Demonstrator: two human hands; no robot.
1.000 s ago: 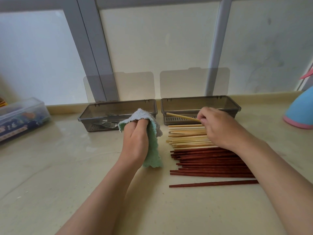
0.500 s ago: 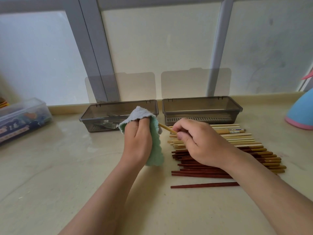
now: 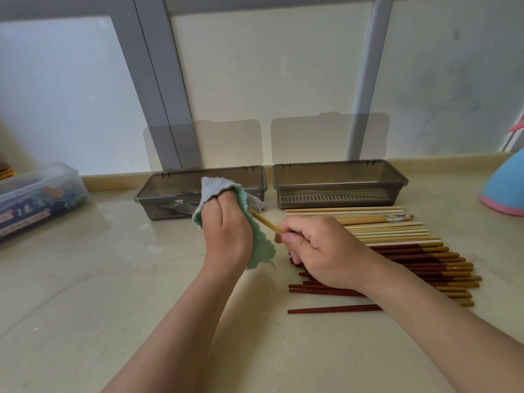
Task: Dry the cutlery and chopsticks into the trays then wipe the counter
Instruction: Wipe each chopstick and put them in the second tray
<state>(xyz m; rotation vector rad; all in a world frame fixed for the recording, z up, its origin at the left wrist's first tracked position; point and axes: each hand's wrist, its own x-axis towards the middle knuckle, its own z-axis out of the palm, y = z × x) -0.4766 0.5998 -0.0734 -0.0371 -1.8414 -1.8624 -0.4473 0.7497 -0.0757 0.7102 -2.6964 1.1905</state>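
Note:
My left hand (image 3: 226,231) grips a green and grey cloth (image 3: 261,248) wrapped round one end of a pale bamboo chopstick (image 3: 266,223). My right hand (image 3: 320,248) pinches that chopstick's other part just right of the cloth. Behind my right hand lies a row of pale chopsticks (image 3: 382,228) and, nearer me, dark red ones (image 3: 425,265), with one red chopstick (image 3: 331,309) lying apart. Two smoky grey trays stand at the back: the left tray (image 3: 158,191) holds forks, the right tray (image 3: 340,171) looks bare inside.
A clear plastic box (image 3: 37,197) with colourful contents sits at the far left. A blue and pink object (image 3: 504,191) stands at the right edge. Both tray lids (image 3: 329,137) lean open against the window frame. The beige counter (image 3: 99,293) stretches wide on the left.
My right hand lifted a pale chopstick off the pile by the right tray, carried it left and pushed its tip into the cloth. My left hand stayed in place.

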